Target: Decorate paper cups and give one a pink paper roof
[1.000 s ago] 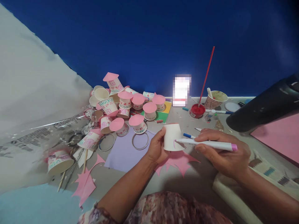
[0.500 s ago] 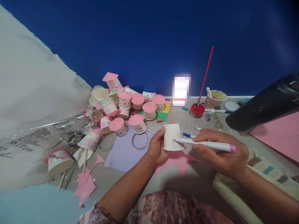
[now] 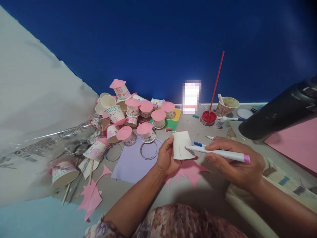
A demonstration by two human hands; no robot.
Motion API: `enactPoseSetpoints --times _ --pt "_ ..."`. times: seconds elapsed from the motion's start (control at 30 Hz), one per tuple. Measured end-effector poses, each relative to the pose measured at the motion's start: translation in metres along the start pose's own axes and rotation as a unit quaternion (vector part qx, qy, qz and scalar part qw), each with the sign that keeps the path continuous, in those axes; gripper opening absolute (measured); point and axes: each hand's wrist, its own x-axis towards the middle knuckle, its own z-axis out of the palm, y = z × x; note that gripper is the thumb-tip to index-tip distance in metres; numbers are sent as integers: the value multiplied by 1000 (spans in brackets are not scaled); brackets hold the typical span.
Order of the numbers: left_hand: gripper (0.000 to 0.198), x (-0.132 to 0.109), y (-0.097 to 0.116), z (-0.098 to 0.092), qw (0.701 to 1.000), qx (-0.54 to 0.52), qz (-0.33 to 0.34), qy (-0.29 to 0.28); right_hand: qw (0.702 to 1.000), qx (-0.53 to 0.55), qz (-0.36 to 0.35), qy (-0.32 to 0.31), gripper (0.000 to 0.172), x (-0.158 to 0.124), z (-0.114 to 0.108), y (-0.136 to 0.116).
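Note:
My left hand point(image 3: 168, 157) is closed around a white paper cup point(image 3: 182, 145), held upside down with its rim toward the table. A short purple line shows on the cup's side. In my right hand point(image 3: 234, 162) is a white marker point(image 3: 223, 153) with a pink-purple end, gripped like a pen. Its tip is at the cup's wall, to the right of the line; whether it touches I cannot tell. Pink paper scraps point(image 3: 188, 172) lie beneath the cup. A blue-capped marker point(image 3: 198, 144) lies just behind the right hand's fingers.
Decorated cups with pink paper roofs point(image 3: 146, 128) crowd the left. A purple sheet point(image 3: 128, 162) bears a bangle point(image 3: 148, 150). Behind stand a blurred bright screen point(image 3: 190, 97), a red paint pot point(image 3: 208, 118) with a stick and a patterned cup point(image 3: 226, 105). A black cylinder point(image 3: 274, 112) leans in at right.
The cup has turned slightly in my left hand, so the purple line sits further left. The marker's tip is now apart from that line, to its right.

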Motion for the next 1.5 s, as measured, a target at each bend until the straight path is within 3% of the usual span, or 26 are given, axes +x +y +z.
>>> enactPoseSetpoints --times 0.2,0.6,0.8,1.17,1.5 --pt "50 1 -6 0 999 20 27 -10 998 -6 -52 -45 11 2 1 -5" --pt "70 2 -11 -2 997 44 56 2 997 -23 -74 -29 6 -2 6 1" --pt "61 1 -12 -2 997 43 64 19 996 -39 -76 -25 8 0 3 2" --pt "74 1 -14 -1 998 35 49 3 994 -55 -87 -47 10 7 1 -6" --pt "48 0 -13 -2 998 10 62 10 995 -60 -72 -32 4 4 -3 -6"
